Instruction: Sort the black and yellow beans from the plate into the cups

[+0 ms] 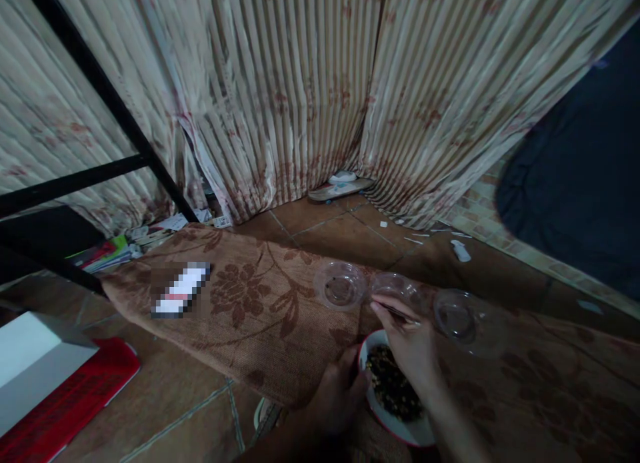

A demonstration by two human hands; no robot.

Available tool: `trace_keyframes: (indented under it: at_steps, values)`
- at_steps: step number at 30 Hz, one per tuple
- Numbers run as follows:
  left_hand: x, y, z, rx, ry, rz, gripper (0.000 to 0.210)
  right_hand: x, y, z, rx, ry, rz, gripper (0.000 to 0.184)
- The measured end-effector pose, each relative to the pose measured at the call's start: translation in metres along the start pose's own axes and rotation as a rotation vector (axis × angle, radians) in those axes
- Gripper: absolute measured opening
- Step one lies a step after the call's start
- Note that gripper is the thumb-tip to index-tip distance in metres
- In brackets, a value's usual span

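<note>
A white bowl with a red rim holds a mix of small dark and pale grains or beans. My left hand grips the bowl's left edge, thumb by the rim. Above the bowl, my right hand is closed in a pinch, and a thin stick-like tool shows along its fingers; its exact kind is unclear. Those fingertips are near the middle clear plastic cup, partly hidden behind the hand. The left clear cup has a few tiny dark specks. To the right stands another clear cup.
A brown floral cloth covers the narrow surface. A blurred-out phone-like object lies on its left part. Black metal bars rise at left, near a white box. Beyond are a skateboard and striped curtains.
</note>
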State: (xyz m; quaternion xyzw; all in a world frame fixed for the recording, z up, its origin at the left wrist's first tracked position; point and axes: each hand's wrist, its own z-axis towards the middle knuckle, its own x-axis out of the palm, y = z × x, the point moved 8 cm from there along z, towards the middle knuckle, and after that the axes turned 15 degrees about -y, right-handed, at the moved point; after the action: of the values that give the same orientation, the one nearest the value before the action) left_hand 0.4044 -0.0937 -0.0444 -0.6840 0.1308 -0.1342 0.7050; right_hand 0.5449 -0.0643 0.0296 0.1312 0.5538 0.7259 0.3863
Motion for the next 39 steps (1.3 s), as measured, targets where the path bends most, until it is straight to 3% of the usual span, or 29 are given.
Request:
trace_keyframes:
  at_steps: [4,9,14,26,39]
  values:
    - [0.000,0.007,0.001,-0.050,-0.002,0.031,0.042,-0.045,-0.004,-0.018,0.069,-0.114,-0.049,0.025]
    - [0.000,0.017,0.002,-0.114,-0.008,0.088,0.043,-0.101,-0.043,-0.056,0.356,-0.204,-0.096,0.030]
    - [0.001,0.023,0.001,-0.146,-0.003,0.124,0.044,-0.136,-0.072,-0.092,0.528,-0.228,-0.138,0.037]
    - [0.000,0.023,0.002,-0.155,-0.015,0.169,0.043,-0.143,-0.068,-0.102,0.418,-0.181,-0.272,0.032]
    - [0.000,0.023,0.003,-0.139,-0.019,0.163,0.044,-0.141,-0.074,-0.100,0.405,-0.164,-0.320,0.037]
